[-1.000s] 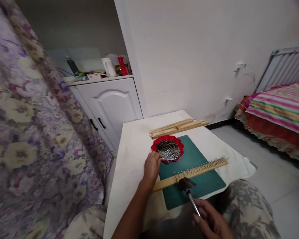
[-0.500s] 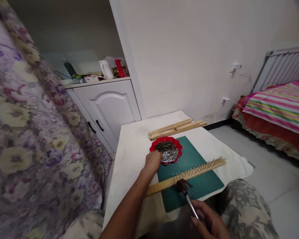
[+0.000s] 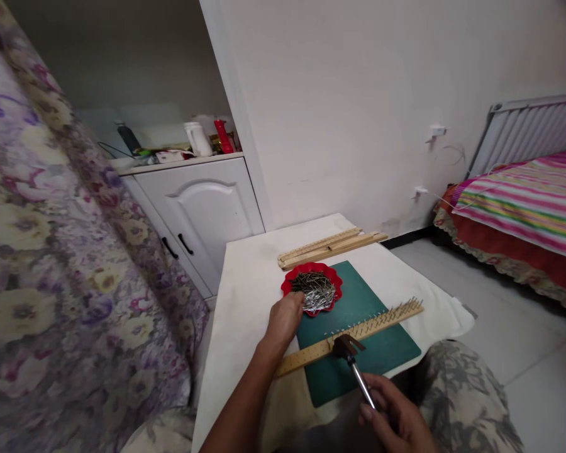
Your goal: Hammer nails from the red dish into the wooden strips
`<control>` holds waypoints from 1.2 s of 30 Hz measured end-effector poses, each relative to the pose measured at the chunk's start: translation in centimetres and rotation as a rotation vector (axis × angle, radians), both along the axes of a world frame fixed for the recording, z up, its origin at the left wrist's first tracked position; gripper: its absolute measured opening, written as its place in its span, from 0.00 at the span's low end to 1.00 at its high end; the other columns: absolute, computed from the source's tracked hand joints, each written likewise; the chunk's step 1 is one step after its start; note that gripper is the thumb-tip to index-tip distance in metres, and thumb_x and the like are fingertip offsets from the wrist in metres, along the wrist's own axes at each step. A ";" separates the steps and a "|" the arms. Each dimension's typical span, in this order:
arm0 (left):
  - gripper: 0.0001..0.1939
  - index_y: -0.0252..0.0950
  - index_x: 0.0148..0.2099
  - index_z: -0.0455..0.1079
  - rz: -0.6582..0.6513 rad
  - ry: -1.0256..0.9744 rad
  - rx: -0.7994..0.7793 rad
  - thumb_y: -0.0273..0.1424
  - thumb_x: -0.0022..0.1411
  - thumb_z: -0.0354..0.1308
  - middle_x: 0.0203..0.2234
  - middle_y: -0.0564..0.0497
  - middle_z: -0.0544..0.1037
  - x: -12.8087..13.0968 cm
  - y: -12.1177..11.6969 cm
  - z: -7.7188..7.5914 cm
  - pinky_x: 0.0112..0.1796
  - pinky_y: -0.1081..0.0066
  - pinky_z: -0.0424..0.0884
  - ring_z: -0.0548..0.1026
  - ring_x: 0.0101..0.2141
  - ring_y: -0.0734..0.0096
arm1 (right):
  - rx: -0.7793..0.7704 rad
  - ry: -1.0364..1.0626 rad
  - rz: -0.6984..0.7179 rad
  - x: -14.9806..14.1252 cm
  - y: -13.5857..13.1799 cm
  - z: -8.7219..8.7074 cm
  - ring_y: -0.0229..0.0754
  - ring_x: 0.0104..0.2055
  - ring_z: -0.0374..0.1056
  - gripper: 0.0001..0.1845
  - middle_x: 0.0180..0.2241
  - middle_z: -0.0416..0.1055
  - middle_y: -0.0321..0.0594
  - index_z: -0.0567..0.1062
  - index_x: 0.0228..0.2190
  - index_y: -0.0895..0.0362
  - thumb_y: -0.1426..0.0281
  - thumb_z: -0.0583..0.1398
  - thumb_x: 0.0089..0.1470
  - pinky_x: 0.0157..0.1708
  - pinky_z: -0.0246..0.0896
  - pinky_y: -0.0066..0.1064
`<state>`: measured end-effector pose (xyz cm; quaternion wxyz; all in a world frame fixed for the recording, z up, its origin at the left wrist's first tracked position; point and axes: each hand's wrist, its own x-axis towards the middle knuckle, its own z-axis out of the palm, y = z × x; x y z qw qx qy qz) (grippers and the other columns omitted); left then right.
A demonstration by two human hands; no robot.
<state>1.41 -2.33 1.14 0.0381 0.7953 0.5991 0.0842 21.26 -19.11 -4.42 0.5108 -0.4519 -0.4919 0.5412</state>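
My left hand (image 3: 283, 319) rests at the near left rim of a red scalloped dish (image 3: 288, 285) full of small metal nails (image 3: 314, 292), its fingers curled into a pinch at the pile. My right hand (image 3: 396, 418) grips the metal handle of a small hammer (image 3: 351, 357), whose head hovers just over a wooden strip (image 3: 353, 332). The strip lies across a green cutting mat (image 3: 375, 349) and carries a row of upright nails along its right half.
The low white table (image 3: 249, 283) also bears a bundle of wooden strips (image 3: 327, 245) at its far edge. A floral curtain hangs at the left, a white cabinet (image 3: 207, 211) stands behind, and a striped bed (image 3: 519, 207) lies to the right. My knee (image 3: 462, 396) is under the table's near corner.
My left hand reached into the dish of nails and has drawn slightly back toward its rim. The hammer stays over the strip.
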 end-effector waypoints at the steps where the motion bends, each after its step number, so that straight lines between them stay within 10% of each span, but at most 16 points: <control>1: 0.09 0.39 0.37 0.66 -0.013 -0.045 0.025 0.26 0.62 0.44 0.33 0.50 0.73 0.0 -0.6 -0.1 0.34 0.72 0.61 0.71 0.34 0.69 | 0.006 0.008 -0.021 0.0 0.2 0.5 0.45 0.31 0.70 0.16 0.26 0.74 0.37 0.74 0.41 0.54 0.63 0.63 0.48 0.32 0.65 0.31; 12: 0.07 0.37 0.32 0.63 -0.261 -0.645 0.021 0.21 0.59 0.47 0.28 0.52 0.68 3.4 -11.2 -3.0 0.31 0.75 0.61 0.67 0.30 0.72 | 0.046 -0.014 -0.268 -1.3 3.3 1.4 0.45 0.29 0.70 0.18 0.24 0.72 0.34 0.73 0.42 0.54 0.65 0.64 0.46 0.29 0.67 0.31; 19: 0.09 0.36 0.29 0.65 -0.329 -0.752 -0.051 0.18 0.54 0.48 0.25 0.53 0.67 3.5 -13.1 -3.3 0.29 0.76 0.59 0.66 0.27 0.74 | 0.025 -0.008 -0.194 -1.1 1.8 1.3 0.39 0.27 0.66 0.14 0.26 0.70 0.33 0.71 0.41 0.55 0.68 0.62 0.51 0.28 0.65 0.26; 28: 0.07 0.36 0.28 0.66 0.181 -1.557 -0.416 0.33 0.51 0.59 0.14 0.58 0.66 5.7 -14.3 -6.3 0.24 0.75 0.60 0.64 0.18 0.77 | -0.071 0.215 -0.257 -2.2 1.0 2.5 0.30 0.15 0.56 0.21 0.23 0.65 0.28 0.68 0.42 0.53 0.61 0.65 0.47 0.10 0.52 0.19; 36: 0.10 0.35 0.29 0.68 0.190 -1.740 -0.371 0.37 0.51 0.61 0.18 0.55 0.70 6.5 -14.9 -6.6 0.28 0.73 0.65 0.67 0.22 0.74 | -0.059 0.204 -0.232 -2.4 0.7 1.9 0.33 0.19 0.59 0.21 0.23 0.65 0.29 0.67 0.43 0.53 0.62 0.64 0.48 0.11 0.53 0.19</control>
